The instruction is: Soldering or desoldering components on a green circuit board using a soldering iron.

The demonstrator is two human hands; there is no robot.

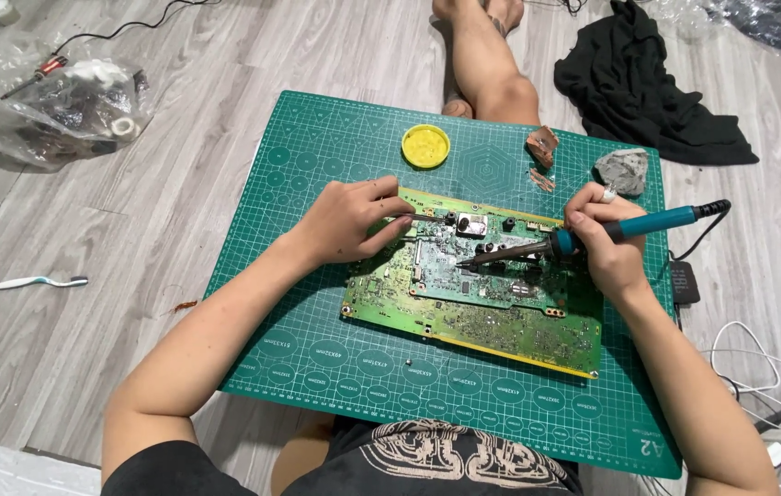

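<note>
A large green printed circuit board (473, 308), crowded with small components, lies flat near the middle of a dark green gridded cutting mat (317, 367) spread on a grey wood-plank floor (87, 239). The right hand (604, 243) is closed in a pen grip around a teal-handled soldering iron (634, 225), whose dark metal tip slants toward nine o'clock and comes down on the board's upper middle. The left hand (354, 220) rests at the board's ten o'clock corner, fingers pinched on a thin wire-like strand (423, 219) that runs toward three o'clock; what the strand is cannot be told. The two hands stay well apart, one at each upper end of the board. At twelve o'clock on the mat sits a round yellow tin (425, 145), and toward one o'clock lie small brown scraps (542, 147) and a grey crumpled lump (623, 170). Off the mat, a black cloth (648, 83) lies at one o'clock, a clear plastic bag of parts (64, 106) at ten o'clock, and a white toothbrush (39, 282) at nine o'clock.
</note>
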